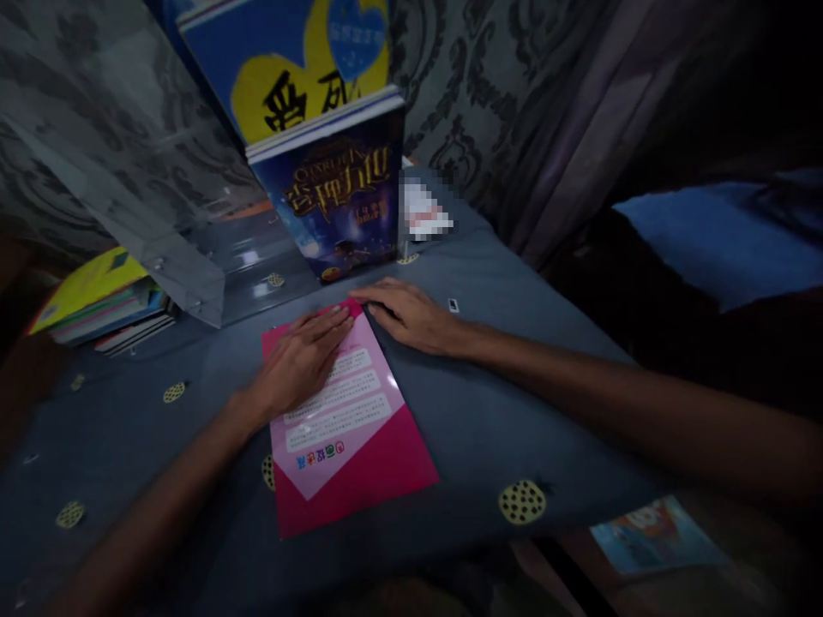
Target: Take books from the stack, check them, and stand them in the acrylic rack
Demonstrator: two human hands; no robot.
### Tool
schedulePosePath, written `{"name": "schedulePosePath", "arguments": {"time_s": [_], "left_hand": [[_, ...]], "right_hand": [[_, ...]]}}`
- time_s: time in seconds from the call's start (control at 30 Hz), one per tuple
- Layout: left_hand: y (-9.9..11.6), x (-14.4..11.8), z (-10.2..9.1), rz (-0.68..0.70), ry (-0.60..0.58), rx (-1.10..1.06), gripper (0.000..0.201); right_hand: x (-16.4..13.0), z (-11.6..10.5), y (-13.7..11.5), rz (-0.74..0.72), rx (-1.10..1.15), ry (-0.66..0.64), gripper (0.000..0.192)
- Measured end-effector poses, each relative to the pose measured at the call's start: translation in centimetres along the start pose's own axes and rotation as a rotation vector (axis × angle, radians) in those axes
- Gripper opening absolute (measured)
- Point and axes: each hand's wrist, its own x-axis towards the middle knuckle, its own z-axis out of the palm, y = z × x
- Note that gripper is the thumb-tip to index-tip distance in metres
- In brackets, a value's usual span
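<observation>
A pink book [352, 446] lies flat on a blue-grey cloth [489, 411] with yellow dotted patches. My left hand [301, 358] rests palm down on the book's upper half, fingers together and stretched toward its far edge. My right hand [411, 313] lies flat on the cloth at the book's far right corner, fingertips touching that corner. Neither hand grips anything that I can see.
A dark blue book [340, 201] stands upright just behind the hands, with a blue and yellow one [289, 60] leaning behind it. A clear plastic sheet [160, 197] slants at the left. Stacked books [103, 300] lie far left. Another book [649, 536] lies below the cloth's edge.
</observation>
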Motion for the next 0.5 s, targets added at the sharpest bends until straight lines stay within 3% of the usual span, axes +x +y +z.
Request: {"name": "schedulePosePath", "arguments": {"time_s": [0.2,0.5], "left_hand": [[3.6,0.2,-0.3,0.158,-0.066,-0.058,0.048],[10.8,-4.1,-0.3,0.300,-0.182,-0.156,0.063]], "right_hand": [[0.2,0.3,-0.1,-0.011,-0.131,-0.052,0.037],[-0.1,0.5,-0.7,-0.031,-0.273,-0.075,0.035]]}}
